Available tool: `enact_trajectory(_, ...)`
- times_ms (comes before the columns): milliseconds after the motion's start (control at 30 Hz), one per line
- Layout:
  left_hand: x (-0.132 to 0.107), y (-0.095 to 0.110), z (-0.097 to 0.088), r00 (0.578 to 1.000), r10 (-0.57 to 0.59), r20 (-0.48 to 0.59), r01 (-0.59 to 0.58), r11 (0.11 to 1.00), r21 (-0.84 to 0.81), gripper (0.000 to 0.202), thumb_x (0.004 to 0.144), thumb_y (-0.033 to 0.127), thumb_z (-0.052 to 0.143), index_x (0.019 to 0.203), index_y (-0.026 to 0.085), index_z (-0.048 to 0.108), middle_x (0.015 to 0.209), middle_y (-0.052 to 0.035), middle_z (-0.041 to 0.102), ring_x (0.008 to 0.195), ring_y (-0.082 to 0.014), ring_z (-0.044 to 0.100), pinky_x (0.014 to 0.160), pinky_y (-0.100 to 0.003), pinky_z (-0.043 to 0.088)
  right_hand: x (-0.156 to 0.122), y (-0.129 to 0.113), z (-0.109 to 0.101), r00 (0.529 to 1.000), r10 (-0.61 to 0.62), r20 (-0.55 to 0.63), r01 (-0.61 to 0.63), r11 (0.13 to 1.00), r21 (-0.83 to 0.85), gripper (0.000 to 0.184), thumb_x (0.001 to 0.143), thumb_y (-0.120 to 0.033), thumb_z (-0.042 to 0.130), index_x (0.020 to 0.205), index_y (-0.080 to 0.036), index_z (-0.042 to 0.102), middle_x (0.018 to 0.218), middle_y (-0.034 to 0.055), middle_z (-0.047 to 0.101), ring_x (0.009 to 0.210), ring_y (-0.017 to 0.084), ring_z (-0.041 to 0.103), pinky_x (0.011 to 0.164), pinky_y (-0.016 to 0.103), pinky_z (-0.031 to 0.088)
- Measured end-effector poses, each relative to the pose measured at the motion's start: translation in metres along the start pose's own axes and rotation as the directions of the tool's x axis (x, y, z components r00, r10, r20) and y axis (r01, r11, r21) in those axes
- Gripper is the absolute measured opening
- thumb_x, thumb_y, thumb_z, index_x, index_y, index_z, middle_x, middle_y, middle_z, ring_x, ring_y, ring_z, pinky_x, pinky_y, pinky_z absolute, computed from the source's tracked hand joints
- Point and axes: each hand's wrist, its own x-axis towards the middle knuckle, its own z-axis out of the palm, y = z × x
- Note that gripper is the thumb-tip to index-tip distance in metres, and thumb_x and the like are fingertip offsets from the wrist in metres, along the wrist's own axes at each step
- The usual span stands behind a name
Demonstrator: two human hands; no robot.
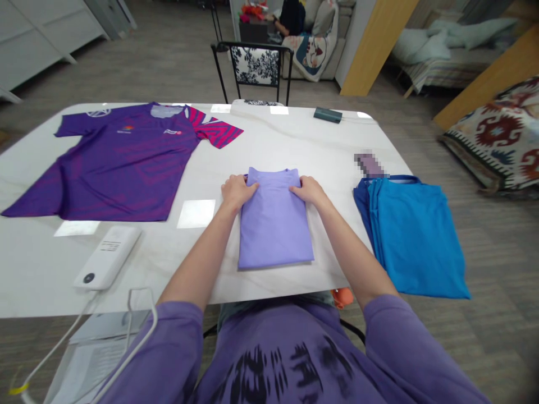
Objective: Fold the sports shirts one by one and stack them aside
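A lavender shirt (275, 224), folded into a neat rectangle, lies on the white table (332, 147) in front of me. My left hand (238, 192) grips its upper left edge, thumb on top and fingers tucked at the side. On the opposite edge, my right hand (309, 191) pinches the fabric the same way. To the left, a purple jersey (130, 163) with pink-striped sleeve is spread out flat. Folded blue clothing (416, 235) sits at the right, partly over the table's edge.
A white power bank (109, 255) with a cable rests at the front left. A dark green case (328, 115) lies near the far edge, and a blurred phone-like object (370, 165) at the right. Behind the table stands a black-framed chair (255, 66); another person (290, 19) sits farther back.
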Motion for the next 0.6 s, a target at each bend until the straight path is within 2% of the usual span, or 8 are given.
enact_trajectory(67,-0.001,0.005,0.002,0.999,0.048,0.015,-0.046,0.995,-0.088,0.032,0.095,0.044,0.081,0.114,0.02,0.07,0.124,-0.0172,0.081,0.119,-0.036,0.075,0.109,-0.051,0.056,0.001,-0.006,0.001,1.0,-0.017,0.01,0.017,0.997,0.074,0.035,0.101,-0.046,0.071,0.127,-0.023,0.067,0.132,0.0139,0.078,0.122,0.033,0.073,0.11,0.044,0.058)
enact_trajectory(133,-0.008,0.011,0.001,0.994,0.11,-0.014,-0.11,0.976,-0.188,0.028,0.101,0.038,0.076,0.119,0.02,0.065,0.123,-0.0144,0.081,0.112,-0.0282,0.076,0.103,-0.044,0.058,-0.005,-0.011,0.002,0.999,-0.053,-0.011,0.054,0.974,0.221,0.032,0.102,-0.044,0.067,0.127,-0.025,0.061,0.124,0.0096,0.08,0.114,0.03,0.074,0.106,0.043,0.059)
enact_trajectory(267,-0.036,0.032,-0.015,0.959,0.236,-0.154,-0.278,0.885,-0.373,0.037,0.106,0.038,0.071,0.132,0.022,0.052,0.127,-0.0119,0.078,0.11,-0.0211,0.078,0.096,-0.035,0.061,-0.034,-0.012,-0.012,0.988,-0.109,-0.113,0.153,0.835,0.528,0.041,0.101,-0.058,0.065,0.128,-0.03,0.051,0.117,0.0033,0.078,0.104,0.025,0.073,0.097,0.041,0.062)
enact_trajectory(333,-0.056,0.049,-0.03,0.911,0.311,-0.272,-0.41,0.766,-0.495,0.048,0.104,0.043,0.076,0.137,0.024,0.047,0.124,-0.0087,0.077,0.106,-0.0204,0.08,0.09,-0.033,0.063,-0.058,-0.009,-0.031,0.973,-0.134,-0.186,0.223,0.751,0.622,0.052,0.1,-0.069,0.066,0.132,-0.032,0.047,0.12,0.0022,0.076,0.103,0.023,0.073,0.092,0.039,0.064)
enact_trajectory(433,-0.095,0.085,-0.059,0.805,0.397,-0.441,-0.593,0.541,-0.596,0.063,0.1,0.053,0.085,0.142,0.028,0.045,0.115,-0.004,0.077,0.096,-0.0194,0.081,0.082,-0.031,0.065,-0.108,-0.004,-0.071,0.938,-0.163,-0.307,0.336,0.648,0.684,0.068,0.096,-0.081,0.07,0.138,-0.034,0.045,0.122,0.0034,0.073,0.105,0.024,0.074,0.086,0.039,0.067)
enact_trajectory(533,-0.14,0.131,-0.086,0.71,0.47,-0.524,-0.7,0.397,-0.593,0.067,0.099,0.054,0.088,0.146,0.029,0.046,0.115,-0.0024,0.075,0.09,-0.0162,0.077,0.077,-0.027,0.064,-0.17,0.006,-0.116,0.88,-0.166,-0.445,0.453,0.575,0.681,0.078,0.095,-0.085,0.076,0.146,-0.036,0.041,0.125,0.0044,0.07,0.111,0.027,0.075,0.085,0.041,0.071)
enact_trajectory(600,-0.167,0.165,-0.098,0.647,0.531,-0.547,-0.746,0.293,-0.598,0.068,0.1,0.055,0.089,0.148,0.029,0.047,0.116,-0.0023,0.073,0.085,-0.0133,0.072,0.072,-0.025,0.062,-0.213,0.018,-0.148,0.827,-0.152,-0.542,0.523,0.564,0.639,0.078,0.097,-0.083,0.077,0.148,-0.038,0.04,0.127,0.0035,0.069,0.116,0.027,0.076,0.088,0.042,0.072)
